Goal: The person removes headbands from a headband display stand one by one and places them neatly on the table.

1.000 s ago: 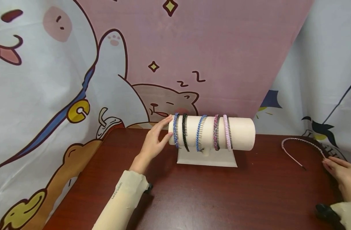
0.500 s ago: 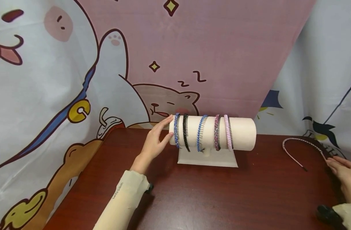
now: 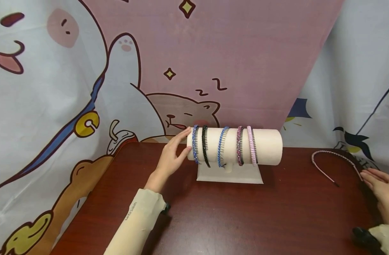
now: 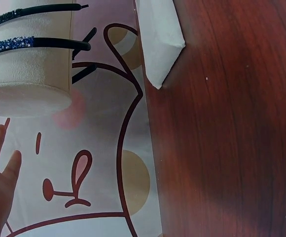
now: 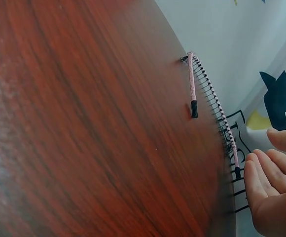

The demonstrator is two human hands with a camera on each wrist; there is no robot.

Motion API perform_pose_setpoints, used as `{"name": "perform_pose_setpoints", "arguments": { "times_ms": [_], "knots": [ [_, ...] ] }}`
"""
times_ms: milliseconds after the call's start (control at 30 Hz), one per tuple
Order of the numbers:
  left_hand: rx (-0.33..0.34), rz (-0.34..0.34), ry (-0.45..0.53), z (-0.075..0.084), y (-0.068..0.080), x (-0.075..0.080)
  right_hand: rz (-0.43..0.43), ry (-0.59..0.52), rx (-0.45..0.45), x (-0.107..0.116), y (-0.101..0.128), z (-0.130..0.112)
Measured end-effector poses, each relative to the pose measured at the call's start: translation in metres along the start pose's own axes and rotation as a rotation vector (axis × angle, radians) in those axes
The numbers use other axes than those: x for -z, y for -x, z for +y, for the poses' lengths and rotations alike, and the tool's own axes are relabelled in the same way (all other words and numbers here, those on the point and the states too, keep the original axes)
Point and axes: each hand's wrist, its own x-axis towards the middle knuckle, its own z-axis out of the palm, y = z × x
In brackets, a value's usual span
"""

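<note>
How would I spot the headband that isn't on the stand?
Start at the cream roll stand in the middle of the dark red table, then look to its far right edge. There the loose pink headband lies flat by the right hand, while five others ring the roll.

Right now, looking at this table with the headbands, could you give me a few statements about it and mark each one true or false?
1. Five headbands sit on the cream cylinder stand. True.
2. The left hand touches the stand's left end. True.
3. The right hand grips the pink headband in the air. False: the headband lies on the table, the open hand beside its end.
4. The headband nearest the left hand is pink. False: it is the blue glitter headband.
5. The table is white. False: it is dark red-brown wood.
</note>
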Motion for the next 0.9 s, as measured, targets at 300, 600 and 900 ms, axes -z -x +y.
{"name": "perform_pose_setpoints", "arguments": {
  "times_ms": [300,600,900],
  "knots": [
    [-0.009,0.009,0.012,0.001,0.0,0.0,-0.088,-0.085,0.068,-0.007,0.009,-0.003],
    [-0.015,0.011,0.015,0.001,-0.001,0.001,-0.165,-0.193,0.116,-0.024,0.031,-0.016],
    [-0.011,0.009,0.011,0.0,0.0,0.001,-0.16,-0.108,0.122,-0.044,0.05,-0.024]
  ]
}}
